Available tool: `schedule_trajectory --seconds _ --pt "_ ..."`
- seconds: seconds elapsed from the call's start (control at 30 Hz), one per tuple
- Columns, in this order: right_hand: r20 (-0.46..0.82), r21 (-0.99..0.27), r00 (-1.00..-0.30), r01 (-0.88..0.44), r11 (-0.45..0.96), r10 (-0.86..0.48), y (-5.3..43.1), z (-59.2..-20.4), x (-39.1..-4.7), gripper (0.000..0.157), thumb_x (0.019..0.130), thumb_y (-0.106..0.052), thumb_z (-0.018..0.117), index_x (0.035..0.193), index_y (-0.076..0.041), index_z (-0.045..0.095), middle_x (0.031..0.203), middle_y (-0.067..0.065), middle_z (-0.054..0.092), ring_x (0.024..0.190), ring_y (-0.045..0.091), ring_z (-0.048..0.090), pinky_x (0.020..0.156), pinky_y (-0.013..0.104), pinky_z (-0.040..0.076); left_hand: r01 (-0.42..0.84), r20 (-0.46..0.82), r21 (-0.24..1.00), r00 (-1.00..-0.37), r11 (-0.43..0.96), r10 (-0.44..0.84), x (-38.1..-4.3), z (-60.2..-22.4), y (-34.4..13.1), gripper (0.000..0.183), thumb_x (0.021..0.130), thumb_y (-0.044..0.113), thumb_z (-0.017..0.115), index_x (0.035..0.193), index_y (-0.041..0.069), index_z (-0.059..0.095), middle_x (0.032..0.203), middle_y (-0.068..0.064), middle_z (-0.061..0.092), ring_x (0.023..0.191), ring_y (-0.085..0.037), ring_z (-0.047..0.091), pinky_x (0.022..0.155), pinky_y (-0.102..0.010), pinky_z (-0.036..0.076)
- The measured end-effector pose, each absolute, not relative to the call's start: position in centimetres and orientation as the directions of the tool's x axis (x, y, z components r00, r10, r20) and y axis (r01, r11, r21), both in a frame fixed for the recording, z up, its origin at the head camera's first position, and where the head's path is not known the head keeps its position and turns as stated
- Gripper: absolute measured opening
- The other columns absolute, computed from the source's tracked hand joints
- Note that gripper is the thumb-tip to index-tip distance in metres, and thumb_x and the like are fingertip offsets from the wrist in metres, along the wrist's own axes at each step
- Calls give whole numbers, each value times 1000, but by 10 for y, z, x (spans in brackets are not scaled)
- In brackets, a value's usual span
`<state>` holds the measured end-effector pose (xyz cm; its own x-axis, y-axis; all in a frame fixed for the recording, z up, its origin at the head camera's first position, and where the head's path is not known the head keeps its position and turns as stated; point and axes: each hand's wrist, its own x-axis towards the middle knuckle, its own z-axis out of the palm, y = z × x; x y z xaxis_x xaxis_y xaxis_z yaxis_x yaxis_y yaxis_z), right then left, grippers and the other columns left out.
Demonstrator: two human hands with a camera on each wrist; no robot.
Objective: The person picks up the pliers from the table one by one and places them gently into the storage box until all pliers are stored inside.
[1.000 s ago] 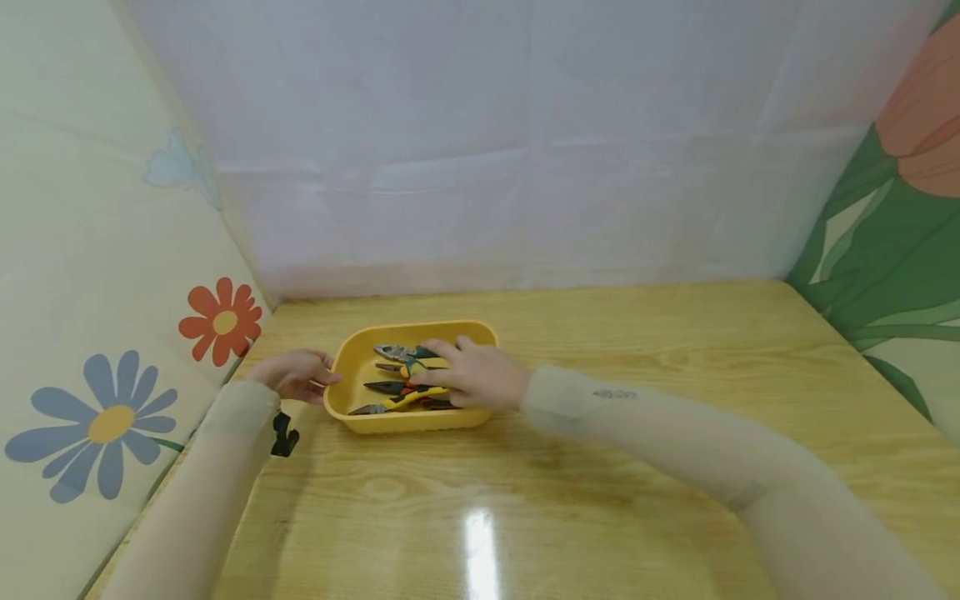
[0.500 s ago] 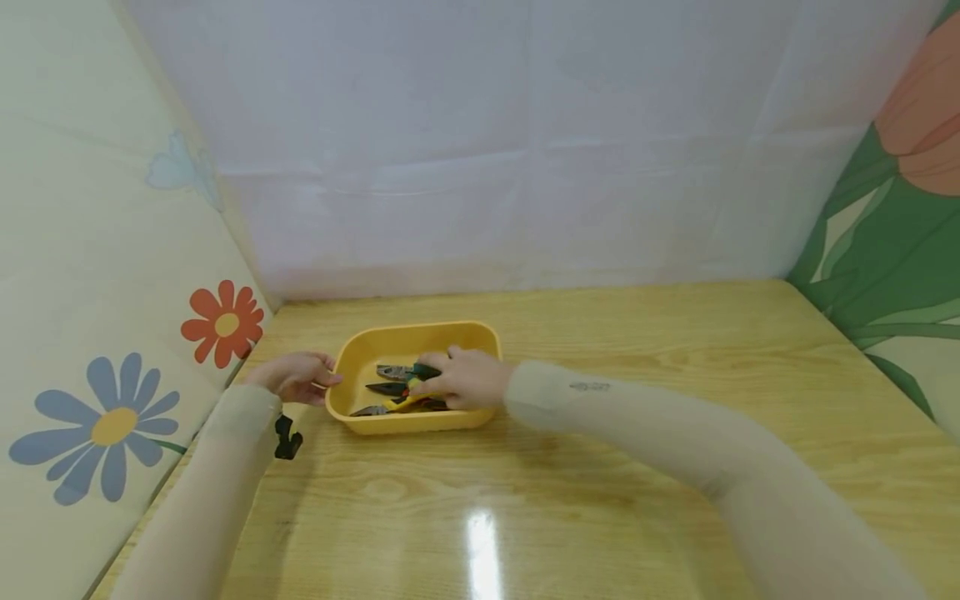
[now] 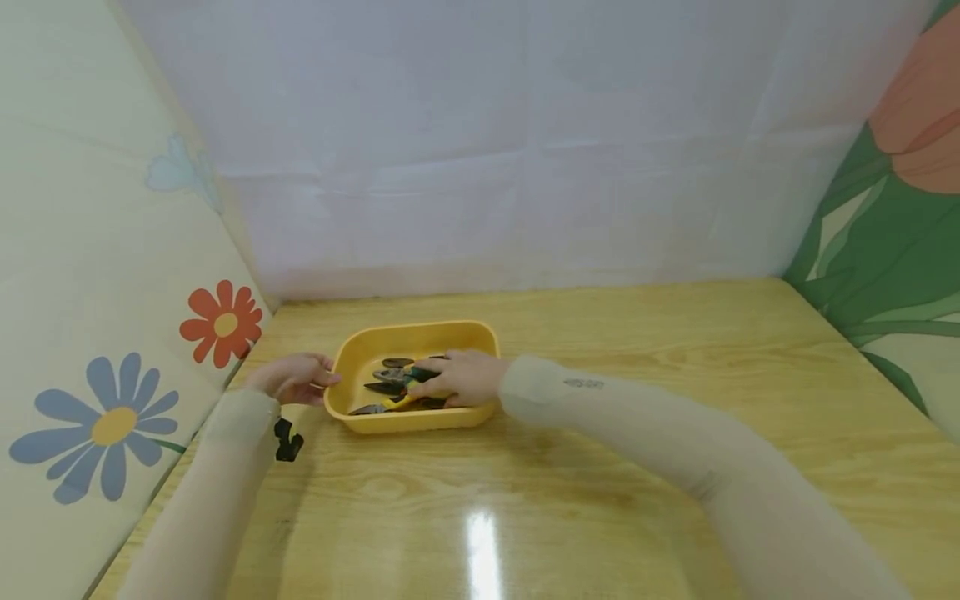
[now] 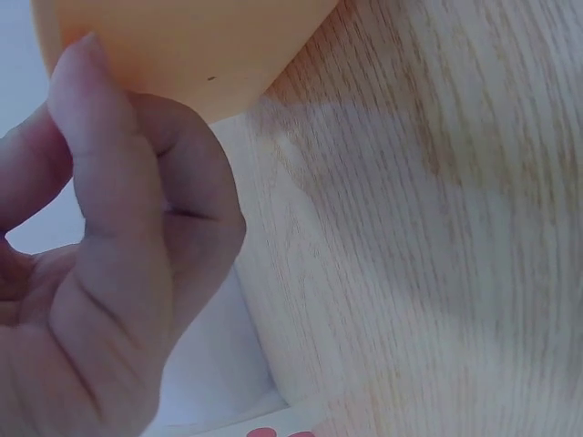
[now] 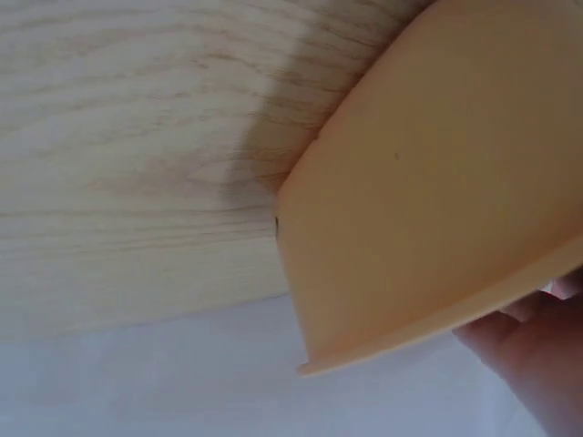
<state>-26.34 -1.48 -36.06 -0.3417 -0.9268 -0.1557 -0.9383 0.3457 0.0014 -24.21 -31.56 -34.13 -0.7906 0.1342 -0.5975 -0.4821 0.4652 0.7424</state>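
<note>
A yellow tray (image 3: 417,327) sits on the wooden table (image 3: 600,433) near the left wall. It holds several pliers (image 3: 384,388) with dark jaws and yellow, orange or green handles. My right hand (image 3: 459,379) reaches into the tray from the right, and its fingers curl over the green-handled pliers (image 3: 417,374), which lie among the others. My left hand (image 3: 291,377) holds the tray's left rim with curled fingers. The left wrist view shows those fingers (image 4: 109,228) against the tray wall (image 4: 182,36). From the right wrist I see only the tray's outer wall (image 5: 428,209) and an edge of my hand (image 5: 537,355).
A flowered panel (image 3: 112,333) stands close on the left, a white sheet (image 3: 487,167) hangs at the back, and a green leafy panel (image 3: 885,250) closes the right. A black clip (image 3: 287,440) shows at my left wrist. Bare tabletop lies to the right and in front of the tray.
My right hand has drawn the green-handled pliers from the tray's back toward the other pliers. It has curled tighter over them. My left hand stays at the rim.
</note>
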Motion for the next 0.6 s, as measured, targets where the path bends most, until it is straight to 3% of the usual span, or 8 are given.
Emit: schedule_trajectory --seconds 0.23,0.4,0.53,0.6 --pt "-25 -120 -378 -918 378 -925 5 -351 -259 48 102 -19 59 149 -19 50 160 15 34 134 42 46 107 50 44 -423 -523 776 -846 469 103 -236 -345 -315 16 104 5 51 114 -5 45 89 -4 60 70 -10 63 67 -20 56" --pt "165 -153 -421 -904 398 -892 24 -351 -250 41 101 -10 59 142 -14 58 153 15 45 133 36 49 110 47 42 -402 -478 776 -877 486 38 -220 -351 -311 30 103 8 55 123 -11 44 93 -6 60 70 -11 63 66 -23 57" --pt "289 -104 -412 -911 399 -864 43 -354 -243 39 97 -10 65 136 -12 62 147 19 50 126 37 53 107 49 45 -368 -423 779 -906 508 -8 -210 -353 -308 36 105 13 52 128 -13 41 97 -10 61 73 -11 64 67 -25 57" --pt "325 -92 -441 -895 436 -836 53 -354 -239 39 97 -11 66 135 -12 63 145 21 51 125 38 54 106 50 45 -347 -377 768 -924 539 -58 -206 -352 -305 41 106 18 48 132 -13 39 109 -18 59 83 -19 65 74 -32 58"
